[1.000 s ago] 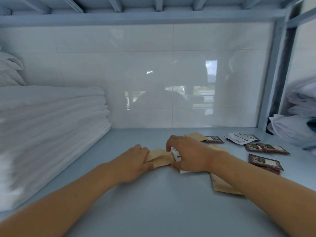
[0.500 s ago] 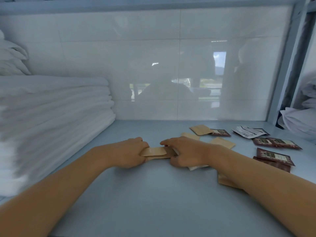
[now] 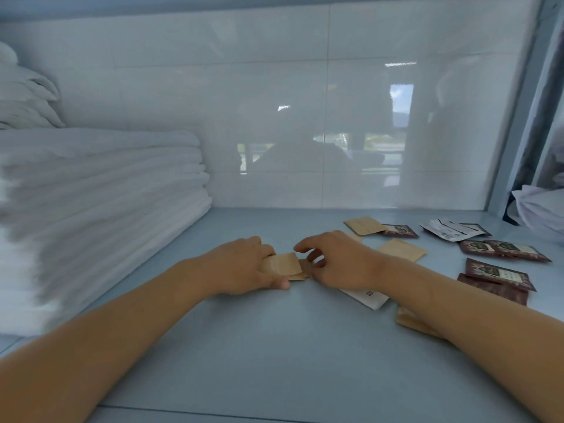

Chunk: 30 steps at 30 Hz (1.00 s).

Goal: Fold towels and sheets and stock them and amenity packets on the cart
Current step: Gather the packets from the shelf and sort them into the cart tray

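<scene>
At the left of the frame a tall stack of folded white towels (image 3: 100, 209) sits on the pale blue shelf (image 3: 274, 355); leave it undisturbed and keep the forearm off its lower edge. At centre, the left hand (image 3: 244, 264) holds a small stack of tan kraft-paper amenity packets (image 3: 285, 265), thumb below and fingers curled over its left end, so that grip is clenched on the stack. Just right of it, the right hand (image 3: 338, 259) touches the stack's right end with bent fingers; whether it pinches a packet or only nudges the edges cannot be told. The step in hand appears to be squaring the tan packets into one neat pile. To do this well, hold the stack loosely enough for the packets to slide, tap the edges against the shelf, and press the ends inward from both sides. Under the right wrist lies a white printed sachet (image 3: 366, 297), and a further tan packet (image 3: 412, 323) shows beneath the forearm; lift the arm before collecting these. Loose tan packets (image 3: 399, 250) lie in the centre right, and dark maroon foil sachets (image 3: 497, 273) with white torn-looking wrappers (image 3: 451, 230) lie at the right. Gather like with like, and keep each pile apart from the others.
</scene>
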Each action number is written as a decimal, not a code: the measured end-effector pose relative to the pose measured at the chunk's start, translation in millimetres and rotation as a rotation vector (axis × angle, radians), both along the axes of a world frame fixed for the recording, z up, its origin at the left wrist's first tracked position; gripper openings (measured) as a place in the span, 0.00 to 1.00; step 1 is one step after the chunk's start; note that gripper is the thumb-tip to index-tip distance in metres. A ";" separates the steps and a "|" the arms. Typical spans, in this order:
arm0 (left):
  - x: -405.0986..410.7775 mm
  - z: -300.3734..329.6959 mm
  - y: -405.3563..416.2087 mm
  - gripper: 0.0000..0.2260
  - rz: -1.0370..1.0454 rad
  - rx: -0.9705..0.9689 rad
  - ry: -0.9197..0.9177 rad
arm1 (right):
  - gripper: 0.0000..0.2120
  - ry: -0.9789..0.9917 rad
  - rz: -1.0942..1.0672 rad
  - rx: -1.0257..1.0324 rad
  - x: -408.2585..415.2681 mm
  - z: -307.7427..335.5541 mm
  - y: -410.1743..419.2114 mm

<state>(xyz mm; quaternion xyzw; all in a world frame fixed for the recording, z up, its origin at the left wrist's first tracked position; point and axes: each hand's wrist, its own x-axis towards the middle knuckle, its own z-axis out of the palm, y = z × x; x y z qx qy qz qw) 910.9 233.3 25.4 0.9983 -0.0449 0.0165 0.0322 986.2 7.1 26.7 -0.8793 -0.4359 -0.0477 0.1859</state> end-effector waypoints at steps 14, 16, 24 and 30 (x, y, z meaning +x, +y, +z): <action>-8.7 -4.2 -8.7 0.15 -0.042 0.135 -0.075 | 0.34 0.055 -0.004 -0.230 0.8 7.5 -14.9; -9.3 -1.0 -9.5 0.15 -0.050 0.103 -0.108 | 0.38 0.098 -0.041 -0.247 3.1 17.0 -24.1; -13.7 12.8 -36.7 0.16 -0.163 -0.056 -0.185 | 0.34 0.171 -0.200 -0.164 3.0 31.0 -112.6; -1.3 42.3 -94.6 0.18 -0.284 0.063 -0.171 | 0.40 0.211 -0.250 -0.171 -4.8 34.7 -163.9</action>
